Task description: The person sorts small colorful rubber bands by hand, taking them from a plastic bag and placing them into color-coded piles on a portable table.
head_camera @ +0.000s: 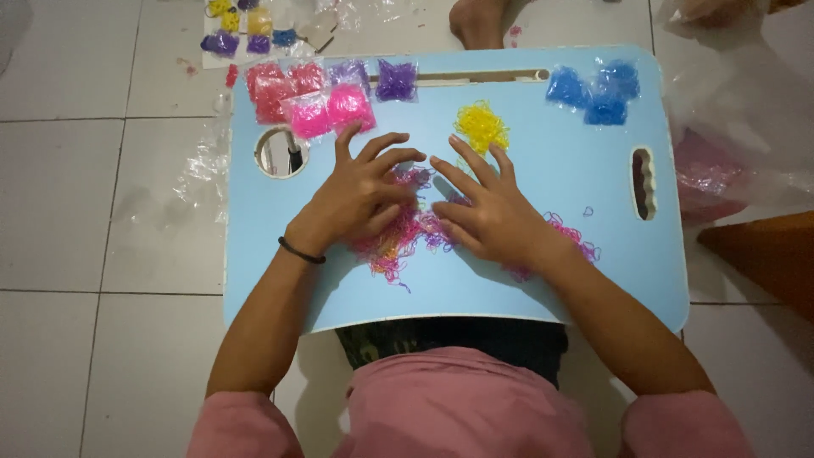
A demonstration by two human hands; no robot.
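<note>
Looks like the sorting stage here: both hands are down on the mixed pile of tiny rubber bands (398,242), mostly pink and purple with a few yellow ones tangled in, sitting roughly in the middle of the light blue lap desk (543,280). The left hand (360,195) lies flat on the left part of that pile, fingers (398,140) spread and open, gripping nothing as far as I can see. The right hand (492,212) is just beside it on the right part, fingers also splayed and pressing down, nothing pinched.

Already separated heaps sit further up the desk from the pile: loose yellow bands (482,125) just above the right hand, small bags of pink bands (326,110) and red ones (270,87) up left, purple (396,80) next to those, blue bags (595,92) far up right. More little bags lie on the tiled floor (85,170) beyond the desk's top left corner.

My guess for the next move: it calls for a fine pinch to tease single bands of one colour out of the tangle, since they're clumped and would drag neighbours along.
</note>
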